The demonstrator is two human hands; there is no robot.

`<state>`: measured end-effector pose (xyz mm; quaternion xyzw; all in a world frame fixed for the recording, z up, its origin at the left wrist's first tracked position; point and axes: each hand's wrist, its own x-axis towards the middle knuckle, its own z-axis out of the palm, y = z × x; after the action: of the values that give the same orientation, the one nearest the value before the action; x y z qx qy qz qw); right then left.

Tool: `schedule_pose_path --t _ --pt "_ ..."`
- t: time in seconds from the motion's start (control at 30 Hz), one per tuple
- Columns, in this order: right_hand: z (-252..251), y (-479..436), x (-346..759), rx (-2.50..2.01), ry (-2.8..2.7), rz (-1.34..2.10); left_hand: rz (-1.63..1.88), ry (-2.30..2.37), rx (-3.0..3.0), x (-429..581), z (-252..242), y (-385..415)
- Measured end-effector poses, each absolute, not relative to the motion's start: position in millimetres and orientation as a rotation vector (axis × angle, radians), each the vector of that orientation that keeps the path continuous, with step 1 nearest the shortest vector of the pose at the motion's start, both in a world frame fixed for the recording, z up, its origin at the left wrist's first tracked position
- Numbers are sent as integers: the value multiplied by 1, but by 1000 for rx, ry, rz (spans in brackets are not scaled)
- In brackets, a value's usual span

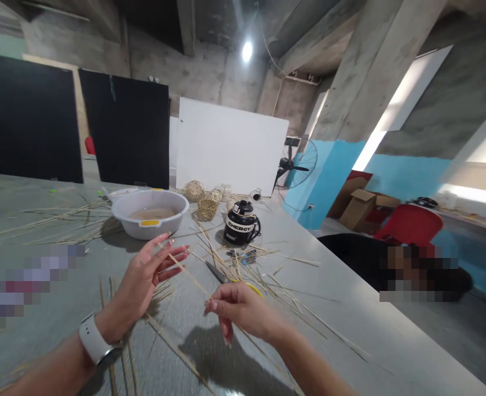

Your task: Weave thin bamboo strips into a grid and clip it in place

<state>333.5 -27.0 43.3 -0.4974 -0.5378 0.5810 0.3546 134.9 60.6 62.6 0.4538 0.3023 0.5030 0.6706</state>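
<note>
My left hand (146,272), with a white watch on its wrist, is raised over the grey table (350,308) with fingers spread. A thin straw strip (187,275) runs from those fingertips down to my right hand (237,308), which pinches its lower end between thumb and forefinger. Below and around both hands lie several loose straw strips (160,330). Scissors (216,271) lie just beyond my right hand.
A white basin (149,212) with brownish water stands behind my left hand. Small woven straw balls (204,201) and a black jug (242,223) sit farther back. A person in black sits at the right by a red chair (410,224).
</note>
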Motion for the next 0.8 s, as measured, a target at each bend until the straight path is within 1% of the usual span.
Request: schedule_pose_path --t 0.1,0.3,0.57,0.8 --pt "43 -26 333 -1288 -1356 1468 1078 602 992 133 62 65" --pt "46 -25 329 -1303 -1323 1372 740 591 1212 137 52 61" --pt "34 -26 321 -1249 -1291 1372 776 587 1279 146 47 51" --pt "37 -31 314 -1171 -1297 1408 729 481 1260 148 37 49"
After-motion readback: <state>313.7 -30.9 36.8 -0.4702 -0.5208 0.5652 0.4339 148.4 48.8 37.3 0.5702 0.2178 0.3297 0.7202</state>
